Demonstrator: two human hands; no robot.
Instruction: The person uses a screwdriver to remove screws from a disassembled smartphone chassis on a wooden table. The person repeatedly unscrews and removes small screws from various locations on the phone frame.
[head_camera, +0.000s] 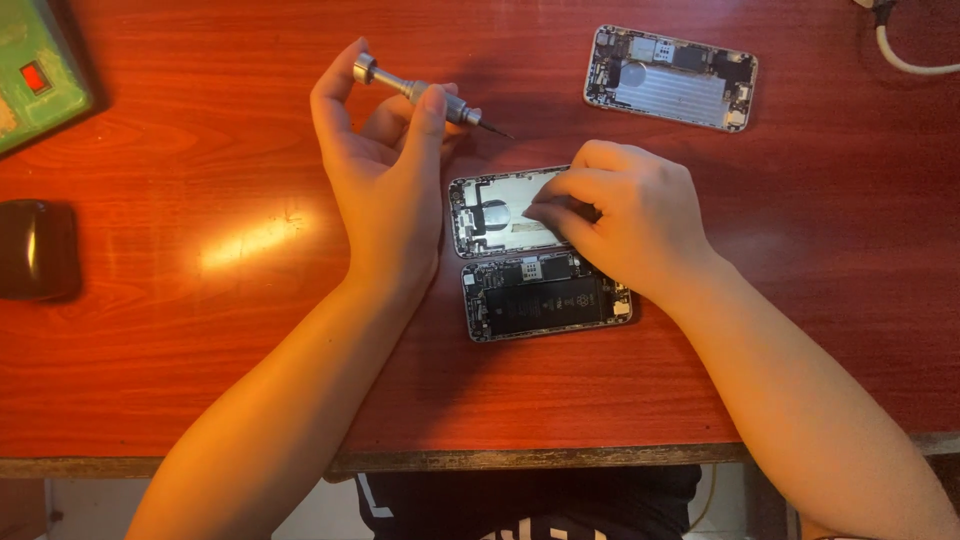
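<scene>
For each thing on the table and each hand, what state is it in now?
Left hand: closed around the small silver precision screwdriver, tip lifted off the table.
Right hand: fingertips pressing on the detached phone screen panel, which lies inner side up.
Opened phone body with black battery: flat, insides exposed.
Second opened phone body with a silver plate: flat, apart, untouched.
Red-brown wooden table: bears them all.

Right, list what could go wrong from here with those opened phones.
1. The left hand holds the precision screwdriver loosely, tip free over the table; it might slip and roll.
2. The right hand presses fingertips into the open screen panel; its thin parts could bend.
3. The phone body with exposed battery lies right against it, so a nudge may shift it.
</scene>
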